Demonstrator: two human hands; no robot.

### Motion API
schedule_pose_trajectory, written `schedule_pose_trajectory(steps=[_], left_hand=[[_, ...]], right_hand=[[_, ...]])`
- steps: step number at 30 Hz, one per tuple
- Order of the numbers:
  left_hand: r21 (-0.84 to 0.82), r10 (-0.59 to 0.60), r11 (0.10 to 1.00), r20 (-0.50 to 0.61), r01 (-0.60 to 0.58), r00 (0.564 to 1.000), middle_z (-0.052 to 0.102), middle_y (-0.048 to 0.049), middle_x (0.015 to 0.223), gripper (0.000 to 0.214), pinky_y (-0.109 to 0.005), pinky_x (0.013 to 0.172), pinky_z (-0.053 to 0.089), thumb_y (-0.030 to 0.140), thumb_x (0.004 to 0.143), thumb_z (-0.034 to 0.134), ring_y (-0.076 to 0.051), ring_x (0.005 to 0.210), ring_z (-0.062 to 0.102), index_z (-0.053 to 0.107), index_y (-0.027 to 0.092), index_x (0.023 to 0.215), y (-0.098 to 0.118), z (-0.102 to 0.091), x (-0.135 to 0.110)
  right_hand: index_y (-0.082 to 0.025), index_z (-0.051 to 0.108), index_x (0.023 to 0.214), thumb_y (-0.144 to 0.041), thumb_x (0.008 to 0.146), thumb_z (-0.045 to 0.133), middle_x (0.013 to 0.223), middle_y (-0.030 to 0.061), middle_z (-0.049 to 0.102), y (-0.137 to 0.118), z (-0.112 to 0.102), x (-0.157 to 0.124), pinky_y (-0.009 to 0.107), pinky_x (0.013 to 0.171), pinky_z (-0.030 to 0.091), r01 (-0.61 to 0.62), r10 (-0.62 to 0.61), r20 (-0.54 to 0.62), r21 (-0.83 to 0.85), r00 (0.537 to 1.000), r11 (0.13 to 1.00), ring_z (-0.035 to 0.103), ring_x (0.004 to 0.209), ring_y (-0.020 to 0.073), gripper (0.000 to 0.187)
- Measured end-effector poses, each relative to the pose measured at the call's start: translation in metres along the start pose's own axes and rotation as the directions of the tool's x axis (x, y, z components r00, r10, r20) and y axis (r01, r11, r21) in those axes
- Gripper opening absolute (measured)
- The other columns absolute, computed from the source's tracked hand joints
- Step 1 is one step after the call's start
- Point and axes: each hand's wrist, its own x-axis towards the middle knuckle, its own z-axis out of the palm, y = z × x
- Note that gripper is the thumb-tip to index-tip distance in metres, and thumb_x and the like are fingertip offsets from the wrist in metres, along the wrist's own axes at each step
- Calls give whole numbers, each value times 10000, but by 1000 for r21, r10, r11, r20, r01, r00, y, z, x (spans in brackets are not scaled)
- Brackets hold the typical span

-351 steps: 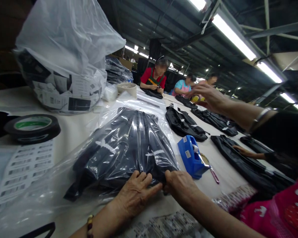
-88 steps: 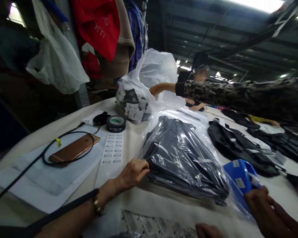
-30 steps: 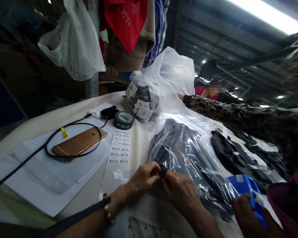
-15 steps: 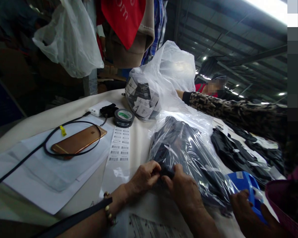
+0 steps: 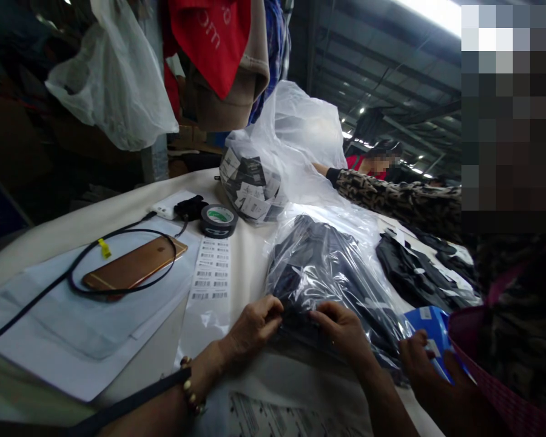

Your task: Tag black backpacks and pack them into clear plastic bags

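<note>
A dark garment [image 5: 321,255], folded inside a clear plastic bag [image 5: 346,297], lies in front of me. My left hand [image 5: 255,321], with a beaded bracelet [image 5: 190,388] at the wrist, pinches the near left edge of the bundle. A short way to its right, my right hand [image 5: 343,331] has thumb and fingers closed on the same near edge. Dark cloth shows between the two hands. Whether the fingertips grip cloth, film or both I cannot make out. Left of the bundle lies a strip of barcode stickers [image 5: 212,282].
A co-worker's hand [image 5: 430,370] is beside a blue object [image 5: 430,325] at right; their camouflage sleeve [image 5: 391,191] reaches toward a bag of tags [image 5: 252,188]. A tape roll [image 5: 219,220], a phone [image 5: 131,264] and a cable lie left. More dark garments [image 5: 409,270] lie right.
The view has shifted slightly, so things sit further left. My right fingers have moved from the bunched dark cloth to a finer pinch at the bundle's edge. The left hand keeps its pinch.
</note>
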Motion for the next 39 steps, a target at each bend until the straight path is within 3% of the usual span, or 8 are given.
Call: schedule_pose_trajectory(steps=[3,8,13,17,24,28,34,39], left_hand=[[-3,-1,1000,-3,1,1000,571,12,712,64,-248,656,428,185,762,483,-128,673,542,527,179,810,2,-1,-1],[-3,-18,1000,-18,18,1000,553,22,686,63,-236,638,420,201,786,468,-124,654,533,524,179,806,4,-1,-1],[71,55,996,-38,-52,998,559,10,677,68,-238,618,442,183,756,469,-133,641,548,535,180,768,11,-4,1],[160,120,983,-206,-87,971,613,-22,745,84,-279,669,493,224,759,498,-166,700,602,555,192,812,20,-9,0],[251,119,968,-514,17,849,655,-83,923,300,-435,854,475,406,710,577,-262,897,607,580,202,930,17,-16,-1],[1,-158,980,-594,197,789,597,-113,1138,488,-454,788,488,503,648,593,-315,994,573,559,205,1032,20,-19,-1],[-592,-547,784,-519,185,656,630,-81,1015,384,-420,962,402,383,587,652,-276,1070,550,585,165,896,30,-16,2],[-782,-724,577,-355,237,592,656,-49,904,128,-312,925,428,168,654,601,-207,972,592,633,152,776,32,-3,1]], right_hand=[[-184,597,851,-365,843,536,803,44,622,13,1,-27,299,665,469,170,-247,-316,-251,916,953,592,713,172,191],[-156,461,1264,-195,833,524,1166,139,587,51,21,-65,427,901,424,364,-662,-165,-727,731,583,533,1096,277,437],[-111,304,1395,-45,761,397,1283,173,527,83,26,-61,515,961,365,200,-637,-138,-881,758,429,491,1170,315,644],[-144,396,1340,-14,802,331,1224,141,578,88,22,-48,461,932,402,152,-673,-108,-937,732,316,533,1118,280,557],[-91,547,1113,-41,872,257,1015,161,633,87,28,-26,398,822,438,64,-767,-183,-958,615,280,585,917,253,380],[-108,569,1054,18,813,350,953,127,657,96,23,-18,309,746,460,145,-772,-143,-945,619,292,601,838,205,349],[-117,594,989,35,716,421,882,91,674,96,15,-15,276,660,475,166,-741,-178,-916,647,364,604,748,188,357],[-146,602,977,36,697,440,877,63,682,93,16,-18,251,675,476,161,-732,-191,-910,653,381,614,752,173,371]])
